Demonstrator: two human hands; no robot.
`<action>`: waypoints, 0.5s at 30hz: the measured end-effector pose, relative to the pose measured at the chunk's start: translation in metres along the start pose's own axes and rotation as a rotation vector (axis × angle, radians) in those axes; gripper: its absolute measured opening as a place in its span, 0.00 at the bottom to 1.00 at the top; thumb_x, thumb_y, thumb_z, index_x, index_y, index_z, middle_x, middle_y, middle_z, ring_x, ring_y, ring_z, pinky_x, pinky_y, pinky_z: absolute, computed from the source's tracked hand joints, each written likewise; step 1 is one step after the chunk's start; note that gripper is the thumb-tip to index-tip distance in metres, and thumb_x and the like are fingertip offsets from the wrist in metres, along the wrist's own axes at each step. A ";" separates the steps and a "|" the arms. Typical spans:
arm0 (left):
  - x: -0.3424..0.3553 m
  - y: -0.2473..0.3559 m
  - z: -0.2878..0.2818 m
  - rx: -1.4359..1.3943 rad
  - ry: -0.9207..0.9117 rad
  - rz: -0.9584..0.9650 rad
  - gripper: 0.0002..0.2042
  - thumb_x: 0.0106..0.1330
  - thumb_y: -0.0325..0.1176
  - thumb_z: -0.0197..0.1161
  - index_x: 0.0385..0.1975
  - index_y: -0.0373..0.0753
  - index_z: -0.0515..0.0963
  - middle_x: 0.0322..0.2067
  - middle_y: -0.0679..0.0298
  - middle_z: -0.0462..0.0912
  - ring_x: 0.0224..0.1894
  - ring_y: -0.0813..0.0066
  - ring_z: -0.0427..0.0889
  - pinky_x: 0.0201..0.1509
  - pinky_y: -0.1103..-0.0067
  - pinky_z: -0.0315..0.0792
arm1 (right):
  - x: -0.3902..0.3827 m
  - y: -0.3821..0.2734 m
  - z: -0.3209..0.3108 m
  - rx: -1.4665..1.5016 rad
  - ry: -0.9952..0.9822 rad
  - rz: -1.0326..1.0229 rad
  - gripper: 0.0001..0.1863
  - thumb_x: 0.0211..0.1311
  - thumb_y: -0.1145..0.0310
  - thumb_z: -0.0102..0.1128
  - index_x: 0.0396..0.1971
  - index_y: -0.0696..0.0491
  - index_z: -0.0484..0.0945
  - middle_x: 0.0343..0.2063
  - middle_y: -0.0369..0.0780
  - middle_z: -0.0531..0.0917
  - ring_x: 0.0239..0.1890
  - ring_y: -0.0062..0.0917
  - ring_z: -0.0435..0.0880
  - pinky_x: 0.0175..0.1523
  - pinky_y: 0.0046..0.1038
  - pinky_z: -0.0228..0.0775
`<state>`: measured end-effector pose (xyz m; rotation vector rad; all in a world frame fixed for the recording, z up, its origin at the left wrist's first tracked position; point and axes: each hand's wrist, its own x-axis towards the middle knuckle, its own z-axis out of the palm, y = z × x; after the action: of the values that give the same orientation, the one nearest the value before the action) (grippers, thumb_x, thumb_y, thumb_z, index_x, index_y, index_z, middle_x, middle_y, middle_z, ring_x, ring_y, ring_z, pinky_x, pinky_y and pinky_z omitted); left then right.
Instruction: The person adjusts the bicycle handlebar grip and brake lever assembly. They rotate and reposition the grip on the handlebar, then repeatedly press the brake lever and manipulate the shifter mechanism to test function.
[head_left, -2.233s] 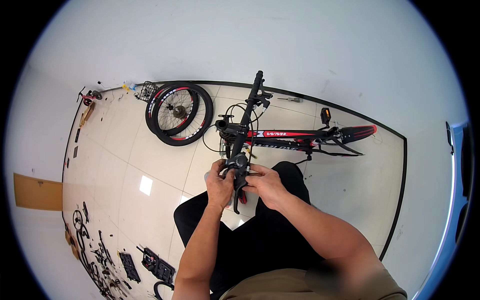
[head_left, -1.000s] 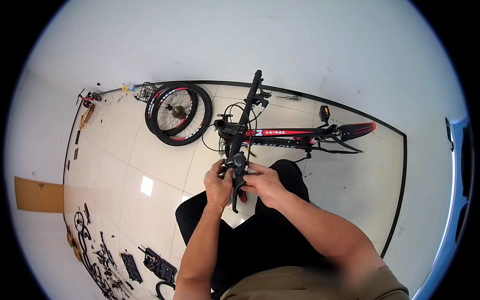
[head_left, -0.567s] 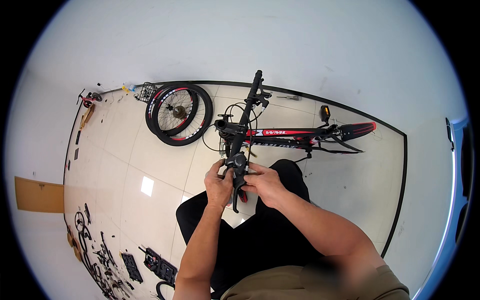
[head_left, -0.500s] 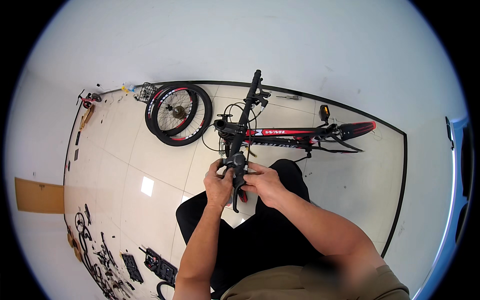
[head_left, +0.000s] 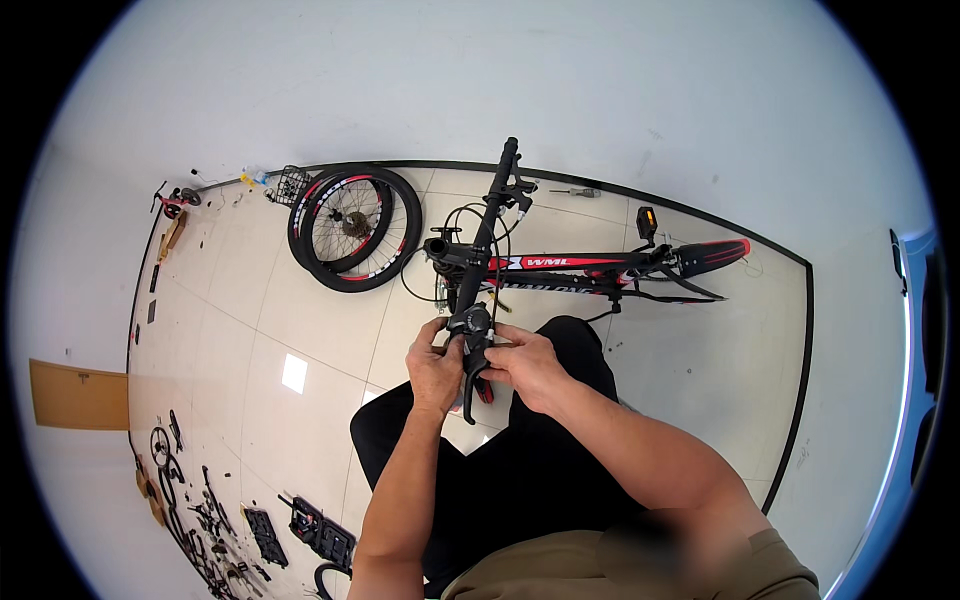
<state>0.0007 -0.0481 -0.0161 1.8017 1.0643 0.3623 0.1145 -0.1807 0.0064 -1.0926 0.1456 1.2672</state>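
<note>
A black handlebar [head_left: 484, 235] runs across a black and red bicycle frame [head_left: 560, 263] that has no wheels on it in view. On the bar's near end sits a black brake lever and shifter unit [head_left: 471, 322], its curved lever [head_left: 470, 395] pointing toward me. My left hand [head_left: 433, 377] grips the unit from the left, thumb against its body. From the right, my right hand [head_left: 526, 368] closes its thumb and fingers on the lever's side, where a cable comes in. The fingertips partly cover the spot between both hands. Black cables [head_left: 505, 240] loop around the stem.
Two wheels with tyres [head_left: 410, 225] lean by the wall at the far left, beside a wire basket [head_left: 291, 185]. Open tool cases [head_left: 320, 530] and many loose bicycle parts [head_left: 215, 510] lie at the near left. A tool [head_left: 580, 192] lies along the far wall. A pedal [head_left: 647, 221] sticks up from the frame.
The handlebar has shifted very slightly to the left in the picture. Both hands stay on the brake lever unit with almost the same grip.
</note>
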 end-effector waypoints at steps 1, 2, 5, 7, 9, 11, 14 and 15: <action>0.000 -0.001 0.001 0.010 0.033 0.057 0.18 0.66 0.24 0.69 0.55 0.32 0.78 0.44 0.49 0.89 0.34 0.70 0.90 0.37 0.75 0.82 | 0.001 0.001 -0.001 0.008 -0.010 -0.001 0.27 0.68 0.82 0.59 0.67 0.63 0.71 0.46 0.44 0.84 0.46 0.28 0.87 0.52 0.34 0.85; -0.001 -0.001 0.004 0.019 0.065 0.114 0.18 0.66 0.24 0.69 0.55 0.32 0.78 0.44 0.50 0.89 0.34 0.69 0.90 0.37 0.75 0.82 | 0.002 0.001 -0.002 0.016 -0.019 -0.002 0.27 0.68 0.82 0.59 0.67 0.63 0.71 0.46 0.44 0.84 0.46 0.28 0.87 0.52 0.34 0.85; 0.000 -0.008 0.007 -0.020 0.117 0.159 0.17 0.66 0.24 0.68 0.55 0.31 0.79 0.44 0.51 0.89 0.34 0.69 0.90 0.37 0.75 0.82 | 0.001 0.000 -0.001 -0.004 -0.003 -0.019 0.27 0.68 0.82 0.59 0.67 0.64 0.70 0.46 0.44 0.85 0.46 0.28 0.87 0.52 0.33 0.85; -0.001 -0.006 0.007 -0.043 0.116 0.144 0.17 0.67 0.24 0.68 0.55 0.31 0.79 0.44 0.51 0.89 0.34 0.69 0.90 0.37 0.75 0.82 | -0.001 -0.001 0.000 0.006 0.011 -0.012 0.26 0.68 0.83 0.58 0.66 0.62 0.73 0.44 0.43 0.85 0.44 0.27 0.88 0.51 0.32 0.86; -0.004 0.003 0.006 -0.042 0.096 0.125 0.17 0.67 0.24 0.68 0.55 0.31 0.79 0.45 0.51 0.89 0.34 0.69 0.90 0.38 0.75 0.82 | 0.000 -0.002 -0.001 0.014 0.019 -0.004 0.25 0.68 0.83 0.58 0.66 0.61 0.74 0.44 0.43 0.85 0.44 0.27 0.88 0.50 0.31 0.87; -0.003 0.006 0.004 -0.020 0.051 0.076 0.16 0.67 0.24 0.68 0.55 0.31 0.79 0.45 0.51 0.89 0.35 0.68 0.90 0.38 0.75 0.82 | 0.000 -0.002 -0.001 0.015 0.013 0.008 0.26 0.68 0.83 0.58 0.66 0.62 0.73 0.44 0.44 0.85 0.43 0.27 0.88 0.49 0.31 0.86; -0.003 0.005 0.003 -0.019 0.036 0.075 0.16 0.67 0.24 0.67 0.54 0.30 0.79 0.45 0.51 0.89 0.35 0.68 0.90 0.39 0.76 0.83 | 0.002 0.000 -0.002 0.032 0.008 0.009 0.25 0.68 0.83 0.58 0.66 0.62 0.73 0.44 0.44 0.85 0.43 0.27 0.88 0.48 0.30 0.86; -0.003 0.003 0.003 -0.024 0.039 0.088 0.16 0.67 0.24 0.67 0.54 0.30 0.79 0.45 0.51 0.89 0.36 0.68 0.90 0.39 0.76 0.83 | 0.002 0.000 -0.002 0.038 0.007 0.011 0.25 0.68 0.83 0.58 0.66 0.62 0.74 0.45 0.44 0.85 0.43 0.27 0.88 0.48 0.30 0.86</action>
<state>0.0027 -0.0526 -0.0141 1.8305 1.0058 0.4628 0.1160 -0.1808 0.0044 -1.0653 0.1805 1.2657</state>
